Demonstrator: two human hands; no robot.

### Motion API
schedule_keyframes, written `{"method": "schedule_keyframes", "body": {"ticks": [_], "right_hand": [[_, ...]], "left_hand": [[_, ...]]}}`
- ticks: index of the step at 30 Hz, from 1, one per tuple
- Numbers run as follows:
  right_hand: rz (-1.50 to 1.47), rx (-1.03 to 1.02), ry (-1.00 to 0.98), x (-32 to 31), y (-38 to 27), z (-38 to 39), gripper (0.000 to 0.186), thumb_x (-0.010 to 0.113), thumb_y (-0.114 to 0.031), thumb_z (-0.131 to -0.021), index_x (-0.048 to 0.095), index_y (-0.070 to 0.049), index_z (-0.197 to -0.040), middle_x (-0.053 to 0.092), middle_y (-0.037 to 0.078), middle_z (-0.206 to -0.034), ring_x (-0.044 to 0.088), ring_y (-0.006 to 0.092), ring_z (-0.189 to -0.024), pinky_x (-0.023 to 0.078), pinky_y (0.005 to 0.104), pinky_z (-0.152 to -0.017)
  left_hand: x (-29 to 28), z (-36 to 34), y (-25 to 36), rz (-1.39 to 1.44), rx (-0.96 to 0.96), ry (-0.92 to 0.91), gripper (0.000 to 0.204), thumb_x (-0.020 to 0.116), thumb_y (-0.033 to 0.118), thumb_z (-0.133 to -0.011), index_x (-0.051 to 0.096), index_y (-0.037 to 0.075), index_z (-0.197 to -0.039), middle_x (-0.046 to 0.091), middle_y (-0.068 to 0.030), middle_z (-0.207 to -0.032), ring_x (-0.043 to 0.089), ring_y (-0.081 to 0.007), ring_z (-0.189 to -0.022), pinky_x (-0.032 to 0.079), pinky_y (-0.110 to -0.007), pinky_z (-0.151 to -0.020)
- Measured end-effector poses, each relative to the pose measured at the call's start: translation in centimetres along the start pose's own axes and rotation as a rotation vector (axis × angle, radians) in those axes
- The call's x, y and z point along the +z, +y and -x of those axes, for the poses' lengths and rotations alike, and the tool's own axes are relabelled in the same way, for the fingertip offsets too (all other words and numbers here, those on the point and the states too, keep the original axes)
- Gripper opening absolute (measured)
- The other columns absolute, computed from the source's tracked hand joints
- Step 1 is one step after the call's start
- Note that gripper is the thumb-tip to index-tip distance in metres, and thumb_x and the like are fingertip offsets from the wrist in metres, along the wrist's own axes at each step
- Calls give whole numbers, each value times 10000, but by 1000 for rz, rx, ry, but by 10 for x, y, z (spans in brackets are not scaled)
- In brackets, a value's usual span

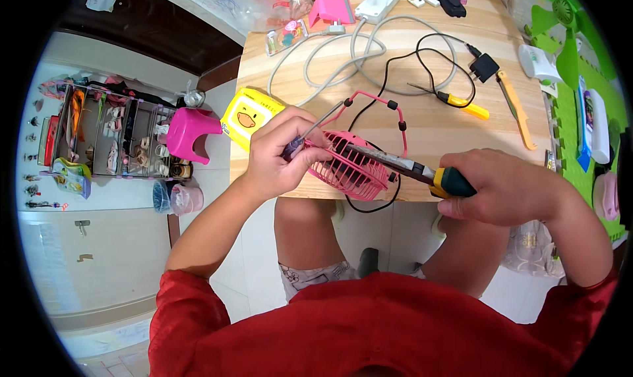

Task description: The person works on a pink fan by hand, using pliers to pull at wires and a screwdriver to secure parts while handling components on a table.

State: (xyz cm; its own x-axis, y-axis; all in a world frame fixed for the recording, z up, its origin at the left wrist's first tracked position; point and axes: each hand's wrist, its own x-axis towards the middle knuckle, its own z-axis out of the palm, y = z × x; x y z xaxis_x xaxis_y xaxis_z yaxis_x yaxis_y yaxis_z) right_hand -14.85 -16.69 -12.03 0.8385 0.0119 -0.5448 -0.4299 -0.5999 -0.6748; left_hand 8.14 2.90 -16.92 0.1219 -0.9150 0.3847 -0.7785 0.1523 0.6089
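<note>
My left hand [283, 149] is closed on a screwdriver [293, 146] with a purple handle and a thin metal shaft, and its thumb presses on the rim of a small pink fan [356, 179] with a grille and a looped pink stand [403, 136]. My right hand [488, 186] grips a tool [453, 181] with a green and yellow handle and a long metal end, which reaches onto the fan's grille. A black cable [369, 209] hangs around the fan.
The wooden table [257, 60] holds a yellow duck-print pack [254, 107], tangled cables, a power strip [382, 1], a black adapter [483, 67], a yellow-handled tool [465, 107] and an orange tool [517, 110]. A pink stool [188, 133] and shoe rack [115, 133] stand left.
</note>
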Motion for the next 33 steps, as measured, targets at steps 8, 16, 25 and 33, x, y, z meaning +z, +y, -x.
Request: {"method": "schedule_keyframes", "body": {"ticks": [8,16,25,33], "right_hand": [[99,92,-122,-13,-31,-6,305,573,-297,-863,595,1,-924,631,187,-882,601,360,-883,453,421,-765],[57,302,-301,-22,-60,-7,321,554,-309,-883,589,8,-853,626,140,-756,614,291,-759,470,364,-680],[105,532,-341,-26,-102,-6,360,511,-326,-915,594,9,-812,618,87,-685,604,210,-643,461,350,-618],[230,553,-244,-16,-119,2,392,526,-356,-914,600,22,-841,616,117,-705,598,216,-628,472,358,-622]], "left_hand": [[3,10,1,-1,29,58,167,733,-26,-655,602,-2,-757,580,-99,-831,562,-172,-726,443,-255,-628],[4,14,-3,-31,182,104,208,762,23,-664,609,-8,-803,597,-96,-819,596,-185,-641,466,-272,-544],[8,22,-4,60,136,161,180,746,53,-667,614,48,-789,591,-65,-841,580,-200,-641,462,-264,-531],[10,18,-8,75,178,163,186,741,72,-676,606,49,-802,581,-64,-834,574,-206,-640,456,-279,-524]]}}
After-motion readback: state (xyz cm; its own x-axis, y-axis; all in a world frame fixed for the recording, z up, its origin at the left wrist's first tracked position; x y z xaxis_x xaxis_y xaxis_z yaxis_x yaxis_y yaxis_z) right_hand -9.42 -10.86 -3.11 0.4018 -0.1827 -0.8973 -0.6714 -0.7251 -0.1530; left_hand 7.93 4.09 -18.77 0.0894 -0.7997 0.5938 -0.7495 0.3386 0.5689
